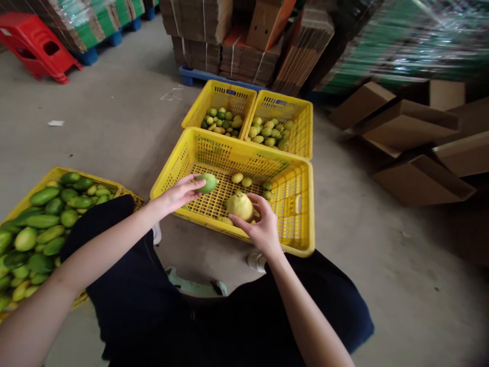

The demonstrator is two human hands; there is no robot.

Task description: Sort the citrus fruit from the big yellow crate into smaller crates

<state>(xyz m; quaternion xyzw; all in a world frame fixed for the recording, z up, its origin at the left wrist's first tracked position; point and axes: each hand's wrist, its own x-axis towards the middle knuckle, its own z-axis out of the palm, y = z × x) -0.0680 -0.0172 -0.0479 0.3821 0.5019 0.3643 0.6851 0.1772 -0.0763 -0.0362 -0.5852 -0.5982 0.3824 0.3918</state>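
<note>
My left hand [183,192] holds a green fruit [207,183] by its left end, above the left part of a large yellow crate [309,204]. To its right, my right hand [262,220] is closed around a bigger pale yellow fruit [240,206], over the crate's near side. Inside this crate, small yellow fruits [242,179] lie toward the back and small green ones [267,190] at the right. Part of the crate's contents is hidden behind my right hand and the yellow fruit.
Two yellow crates [247,114] with small fruits stand behind the large one. A crate heaped with green fruits [49,221] is at the left. Cardboard boxes [410,122] lie at the right, a red stool [36,46] stands back left, and stacked cardboard [198,30] is behind.
</note>
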